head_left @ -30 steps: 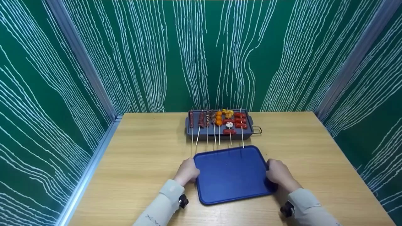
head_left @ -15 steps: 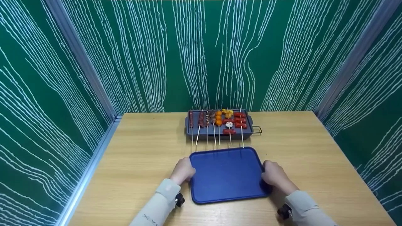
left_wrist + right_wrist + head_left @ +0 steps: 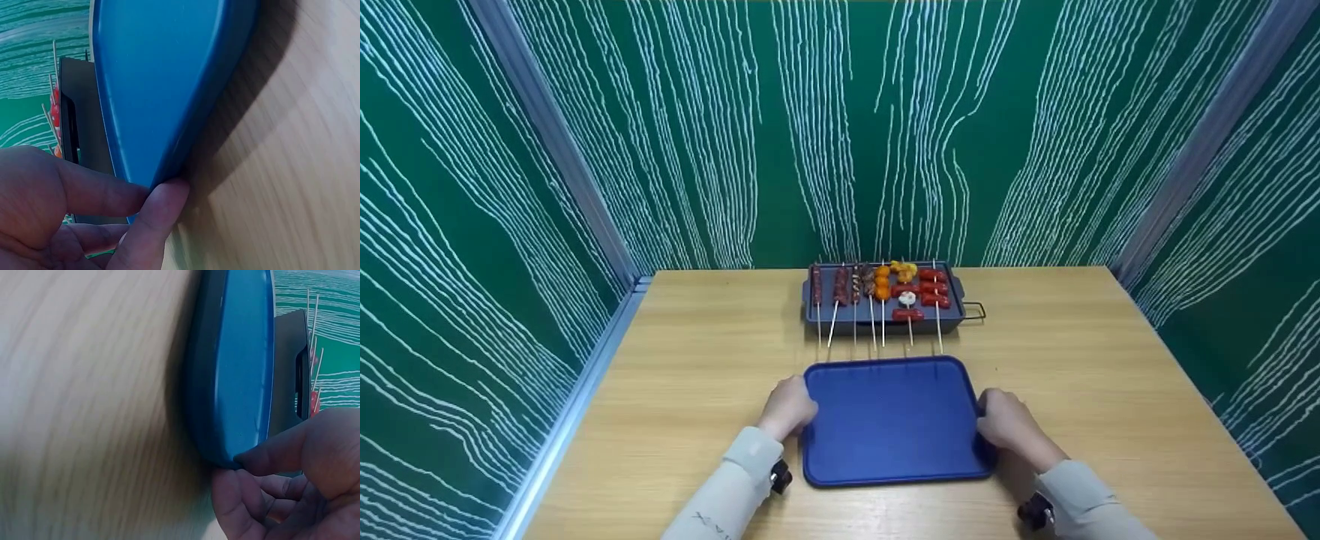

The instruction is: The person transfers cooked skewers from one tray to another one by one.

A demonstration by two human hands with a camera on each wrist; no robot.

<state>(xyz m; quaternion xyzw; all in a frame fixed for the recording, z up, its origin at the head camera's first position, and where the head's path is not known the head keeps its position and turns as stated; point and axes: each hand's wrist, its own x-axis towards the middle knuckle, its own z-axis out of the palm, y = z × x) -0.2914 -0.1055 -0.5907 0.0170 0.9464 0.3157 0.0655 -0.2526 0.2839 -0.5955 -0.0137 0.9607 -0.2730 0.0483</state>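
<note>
A blue rectangular tray (image 3: 894, 421) with a raised rim lies in front of the grill, nearly square to it in the head view. At its left side my left hand (image 3: 789, 407) pinches the rim between thumb and finger, as the left wrist view shows up close. My right hand (image 3: 1006, 421) pinches the opposite short side the same way. The tray's inner surface bears nothing. In the right wrist view, the tray (image 3: 243, 382) is seen edge-on close over the wood, with a shadow beneath.
Behind the tray stands a dark tabletop grill (image 3: 855, 328) with a wire handle (image 3: 975, 310) at its right. Several skewers lie across it, among them orange balls (image 3: 883, 282) and red sausage pieces (image 3: 935, 288). Green walls with white lines enclose the wooden table (image 3: 697, 337).
Both hands have shifted the tray left and slightly toward the person. It has also turned, so its far edge now runs more nearly parallel to the grill. The grill and skewers stay put.
</note>
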